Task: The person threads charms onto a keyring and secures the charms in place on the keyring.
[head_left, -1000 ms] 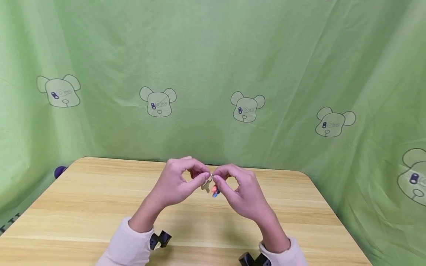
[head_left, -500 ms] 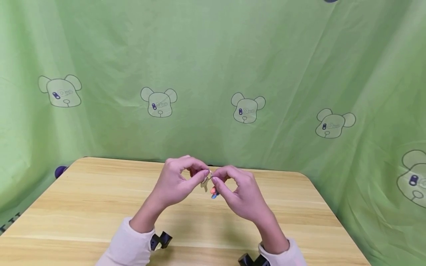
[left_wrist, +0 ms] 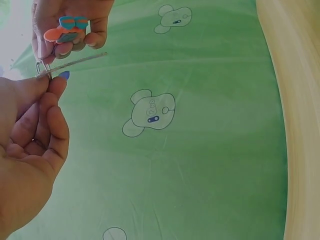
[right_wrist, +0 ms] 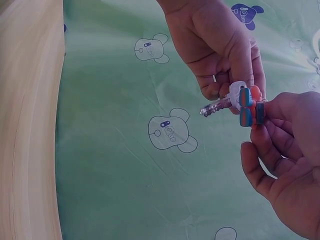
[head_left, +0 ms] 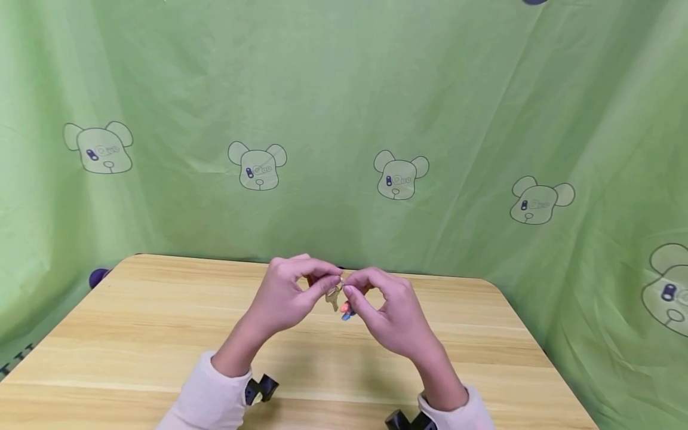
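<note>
Both hands meet above the table, fingertips close together over a small metal key ring point(left_wrist: 43, 69). My left hand point(head_left: 287, 295) pinches the ring between thumb and index finger. From it hangs a key point(head_left: 333, 297), its blade pointing down in the head view; the toothed blade shows well in the right wrist view. My right hand point(head_left: 389, 304) pinches the ring's other side with thumb and index finger. Below those fingertips dangles a small orange and blue rubbery charm point(right_wrist: 246, 107), with two blue lobes striped orange. Fingertips hide part of the ring.
A light wooden table point(head_left: 161, 334) lies beneath the hands. Green cloth point(head_left: 322, 89) printed with bear heads hangs behind and beside it. Black wrist cameras point(head_left: 261, 389) sit at both cuffs. A dark purple round thing point(head_left: 98, 277) shows beyond the table's left edge.
The key has swung and turned slightly under the left fingertips. The left fingertips have shifted a little to the right; the right hand and charm stay nearly in place.
</note>
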A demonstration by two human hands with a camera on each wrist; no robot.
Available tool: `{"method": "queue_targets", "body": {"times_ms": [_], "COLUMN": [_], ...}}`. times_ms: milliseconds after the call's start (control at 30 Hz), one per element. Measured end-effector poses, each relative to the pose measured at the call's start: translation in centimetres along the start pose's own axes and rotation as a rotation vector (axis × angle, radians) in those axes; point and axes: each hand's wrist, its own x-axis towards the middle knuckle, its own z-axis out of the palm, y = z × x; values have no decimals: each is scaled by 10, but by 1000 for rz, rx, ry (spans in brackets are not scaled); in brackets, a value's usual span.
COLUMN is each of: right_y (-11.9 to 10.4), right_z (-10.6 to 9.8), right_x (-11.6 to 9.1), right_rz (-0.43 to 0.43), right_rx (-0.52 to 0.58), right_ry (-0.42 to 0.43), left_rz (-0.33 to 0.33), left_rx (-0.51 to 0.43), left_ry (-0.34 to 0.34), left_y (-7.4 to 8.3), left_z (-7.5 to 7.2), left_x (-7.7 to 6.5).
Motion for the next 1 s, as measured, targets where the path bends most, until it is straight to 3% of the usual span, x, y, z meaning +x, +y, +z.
{"method": "queue_targets", "body": {"times_ms": [567, 833, 1000], "right_y": [0, 0, 0], "right_z": [-1, 0, 0], "right_x": [1, 0, 0], "right_rz": [1, 10, 14], "right_rx": [15, 0, -11], "right_ry": [4, -1, 1], "left_rz": [-13, -28, -41], "left_rx": [-34, 24, 45], "left_ry": [-16, -37, -16], "left_y": [1, 2, 3], "left_z": [2, 0, -1], "left_x": [-1, 0, 0]}}
